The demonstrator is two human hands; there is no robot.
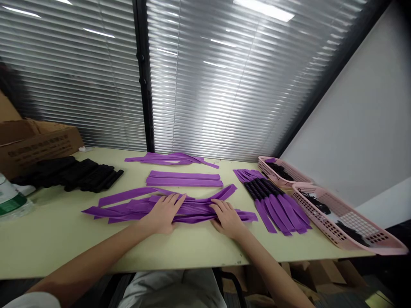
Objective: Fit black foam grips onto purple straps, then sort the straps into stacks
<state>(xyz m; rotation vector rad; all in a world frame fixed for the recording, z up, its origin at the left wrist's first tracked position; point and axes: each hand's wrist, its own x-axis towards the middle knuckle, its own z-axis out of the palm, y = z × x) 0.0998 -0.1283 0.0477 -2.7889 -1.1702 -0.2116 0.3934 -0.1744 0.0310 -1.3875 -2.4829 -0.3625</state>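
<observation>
In front of me on the table lies a loose pile of purple fabric strips, with ends sticking out at both sides. My left hand is closed over the middle of the pile, fingers on top and thumb at the near edge. My right hand grips the same strips farther right, its fingers curled over them. Just beyond the hands are neatly flattened purple strips. Behind those, a looser bunch of purple strips lies near the window. What is under my palms is hidden.
Purple strips with black wrapped middles lie fanned at right, beside two pink baskets holding black items. At left are black folded pieces, a cardboard box and a plastic container. Window blinds stand behind the table.
</observation>
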